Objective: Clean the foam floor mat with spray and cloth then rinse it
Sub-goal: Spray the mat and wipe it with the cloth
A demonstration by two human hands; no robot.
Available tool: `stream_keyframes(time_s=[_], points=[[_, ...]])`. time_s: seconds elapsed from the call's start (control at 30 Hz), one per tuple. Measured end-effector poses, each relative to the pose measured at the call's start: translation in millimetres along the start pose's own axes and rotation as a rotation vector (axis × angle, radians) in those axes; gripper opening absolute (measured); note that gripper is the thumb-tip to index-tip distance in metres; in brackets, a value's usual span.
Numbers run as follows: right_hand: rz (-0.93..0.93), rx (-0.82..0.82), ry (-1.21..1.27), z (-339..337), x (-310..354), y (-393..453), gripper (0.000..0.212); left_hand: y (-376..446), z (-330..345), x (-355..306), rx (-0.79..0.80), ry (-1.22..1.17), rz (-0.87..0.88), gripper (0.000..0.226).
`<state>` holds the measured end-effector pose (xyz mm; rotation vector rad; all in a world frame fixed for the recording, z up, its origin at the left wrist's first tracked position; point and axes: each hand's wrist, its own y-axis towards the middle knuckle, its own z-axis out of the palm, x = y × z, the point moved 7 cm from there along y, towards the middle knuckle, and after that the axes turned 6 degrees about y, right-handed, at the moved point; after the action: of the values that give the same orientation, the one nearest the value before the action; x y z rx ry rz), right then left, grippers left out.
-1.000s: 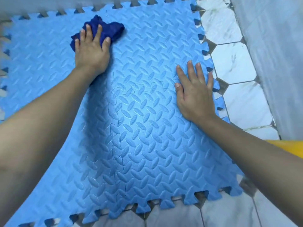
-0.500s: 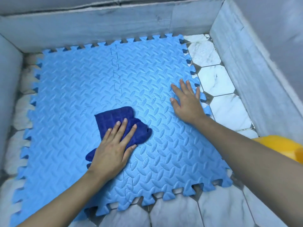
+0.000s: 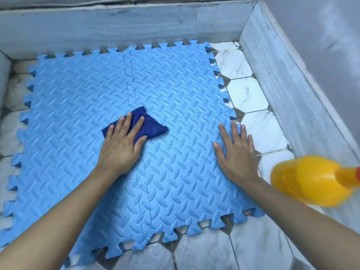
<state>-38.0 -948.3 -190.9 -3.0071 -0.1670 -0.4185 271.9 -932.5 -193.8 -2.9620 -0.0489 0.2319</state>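
A light blue foam floor mat (image 3: 81, 98) of interlocking tiles with a raised pattern lies flat on a tiled floor and fills most of the view. My left hand (image 3: 121, 147) presses flat on a dark blue cloth (image 3: 151, 126) near the mat's middle, fingers spread over it. My right hand (image 3: 236, 152) lies flat and open on the mat's right edge, holding nothing. A yellow spray bottle (image 3: 309, 180) stands on the floor just right of my right forearm, blurred, its top cut off by the frame edge.
White marble-look hexagon floor tiles (image 3: 247, 94) show along the right side and the front. A low grey marble wall (image 3: 97, 30) closes the back, another wall (image 3: 288, 90) runs along the right, and a further one stands at the far left.
My left hand slid the cloth from the mat's far left corner toward me, then up and right to the middle. The camera pulled back. My right hand stayed on the right edge.
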Motion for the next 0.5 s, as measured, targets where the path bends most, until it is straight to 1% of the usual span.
stream_keyframes(time_s=[0.07, 0.2, 0.3, 0.37, 0.5], points=[[-0.022, -0.001, -0.006, 0, 0, 0, 0.064, 15, -5, 15, -0.04, -0.049, -0.094, 0.063], [-0.071, 0.004, 0.019, 7, 8, -6, 0.069, -5, 1, 33, -0.091, -0.048, -0.146, 0.072], [-0.119, -0.009, 0.005, 17, 30, -9, 0.069, -20, 3, 58, -0.106, -0.035, -0.195, 0.071], [-0.103, -0.014, 0.014, 21, 35, -6, 0.068, -16, 3, 68, -0.104, -0.043, -0.197, 0.069], [-0.082, -0.017, 0.026, 18, 37, -5, 0.068, -1, -2, 71, -0.139, -0.023, -0.139, 0.065]])
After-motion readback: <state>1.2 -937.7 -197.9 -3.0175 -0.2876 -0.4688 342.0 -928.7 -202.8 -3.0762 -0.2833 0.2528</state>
